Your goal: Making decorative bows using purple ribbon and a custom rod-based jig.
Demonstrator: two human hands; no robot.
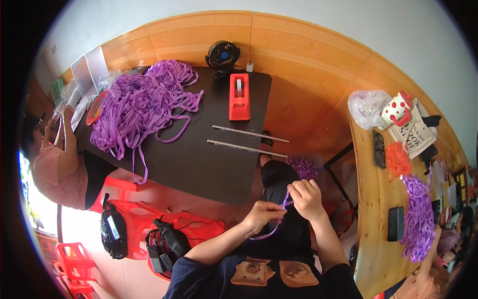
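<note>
Above my lap, a thin purple ribbon (pixel 271 232) runs between my two hands, its loose end curving down below the left one. My left hand (pixel 265 215) pinches the ribbon between thumb and fingers. Close beside it and slightly higher, my right hand (pixel 305 198) also grips the ribbon, fingers curled; a short stretch between them looks twisted or looped. On the dark table, a big tangled heap of purple ribbon (pixel 134 107) lies at the far left. Two thin metal rods (pixel 247 148) stick out over the table's right edge. A red tape dispenser (pixel 239 97) stands behind them.
A small black fan (pixel 222 56) stands at the table's back. Purple strands (pixel 302 168) sit low beyond my knee. On the wooden table (pixel 371 199) at right are a phone (pixel 379 149), a polka-dot cup (pixel 397 110) and more ribbon (pixel 418 219). Red stools (pixel 132 224) hold bags. People sit at both sides.
</note>
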